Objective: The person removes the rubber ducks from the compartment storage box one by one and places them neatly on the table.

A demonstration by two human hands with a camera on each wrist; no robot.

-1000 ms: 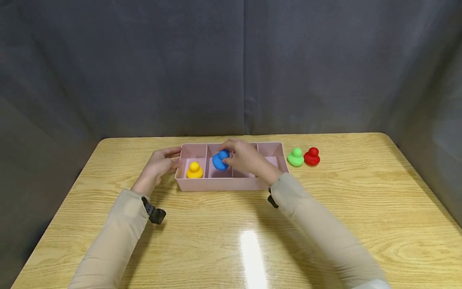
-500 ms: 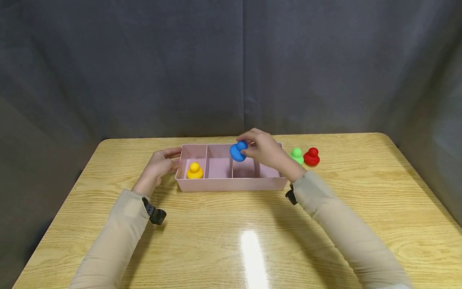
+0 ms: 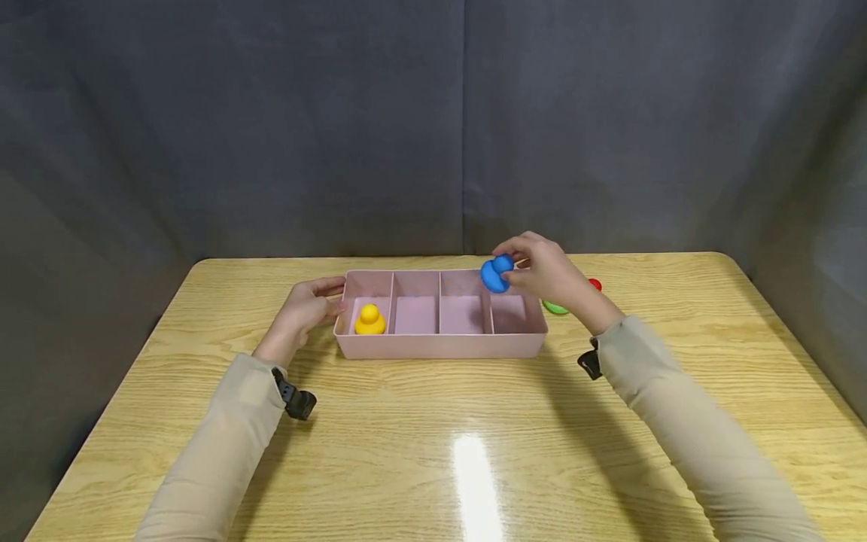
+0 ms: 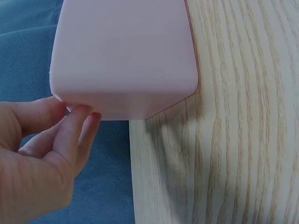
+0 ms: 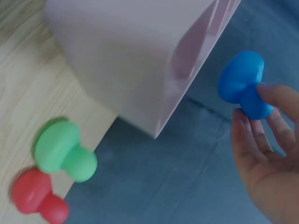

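A pink tray (image 3: 440, 346) with several compartments sits mid-table. A yellow duck-shaped toy (image 3: 369, 320) stands in its leftmost compartment. My right hand (image 3: 542, 271) pinches a blue toy (image 3: 497, 272) in the air above the tray's rightmost compartment; the right wrist view shows the blue toy (image 5: 243, 84) held at the fingertips (image 5: 261, 100). My left hand (image 3: 308, 309) rests against the tray's left end, fingers (image 4: 70, 126) touching the pink wall (image 4: 124, 51). A green toy (image 3: 554, 307) and a red toy (image 3: 594, 284) stand on the table right of the tray, partly hidden by my right hand.
The wooden table (image 3: 474, 452) has rounded corners and a dark grey curtain (image 3: 433, 120) behind it. The green toy (image 5: 63, 151) and red toy (image 5: 37, 196) sit close to the tray's right end (image 5: 140, 60).
My right hand has lifted the blue toy out of the second compartment and carried it rightward over the tray to above the rightmost compartment. The left hand has stayed at the tray's left end.
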